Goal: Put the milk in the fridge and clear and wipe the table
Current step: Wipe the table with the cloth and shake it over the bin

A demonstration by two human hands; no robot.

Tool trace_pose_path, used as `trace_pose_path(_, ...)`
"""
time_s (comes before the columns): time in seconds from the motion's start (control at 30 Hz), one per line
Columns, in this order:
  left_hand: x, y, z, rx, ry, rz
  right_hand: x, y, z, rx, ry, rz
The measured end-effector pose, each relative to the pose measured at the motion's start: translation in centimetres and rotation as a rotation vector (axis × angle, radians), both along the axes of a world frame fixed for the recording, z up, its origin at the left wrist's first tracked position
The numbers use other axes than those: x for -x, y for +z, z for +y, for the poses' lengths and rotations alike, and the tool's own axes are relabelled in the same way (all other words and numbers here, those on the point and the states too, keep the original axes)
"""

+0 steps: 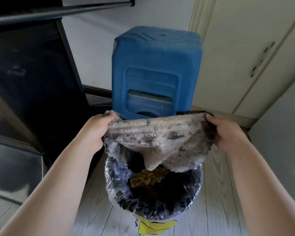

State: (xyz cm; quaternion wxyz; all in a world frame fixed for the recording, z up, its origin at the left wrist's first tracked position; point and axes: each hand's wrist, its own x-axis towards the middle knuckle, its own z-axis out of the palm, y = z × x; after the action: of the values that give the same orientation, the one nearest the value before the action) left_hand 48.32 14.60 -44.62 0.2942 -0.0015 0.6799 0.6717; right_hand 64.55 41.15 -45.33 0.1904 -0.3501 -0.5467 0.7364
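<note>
A grey, stained cleaning cloth point(157, 138) hangs stretched between both hands, directly above a trash bin. My left hand point(96, 132) grips the cloth's left corner and my right hand point(226, 133) grips its right corner. The cloth's lower edge droops into the mouth of the bin point(119, 189), which is lined with a clear plastic bag and sits on the floor. Yellow-brown crumbs point(148, 179) lie inside the bin below the cloth. No milk or table is in view.
A blue plastic stool point(157, 68) stands just behind the bin against a white wall. A dark cabinet or appliance point(24, 82) fills the left side. Cream cupboard doors point(254, 57) are at the right. The floor is pale wood-look planks point(220, 210).
</note>
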Motion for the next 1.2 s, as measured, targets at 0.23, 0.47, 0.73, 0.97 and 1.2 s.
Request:
trace_pose_path(0.23, 0.4, -0.6, -1.9, 0.361, -0.338, 0.192, -1.2, -0.2, 0.6, 0.083, -0.126, -0.085)
trace_pose_path(0.47, 0.6, 0.2, -2.2, -0.059, -0.304, 0.118, -1.5, 0.5, 1.1, 0.145, -0.147, 0.064)
trace_pose_path(0.73, -0.8, -0.7, -1.3, 0.356, -0.42, 0.026, -0.7, -0.7, -0.6, -0.432, 0.161, -0.4)
trace_pose_path(0.97, -0.4, 0.0, -0.9, 0.075, -0.209, -0.159, 0.0, 0.5, -1.6, -0.137, 0.116, -0.198)
trace_pose_path(1.2, 1.1, -0.2, -1.7, -0.196, 0.221, -0.2, -1.3, 0.6, -0.4, 0.003, 0.15, -0.102)
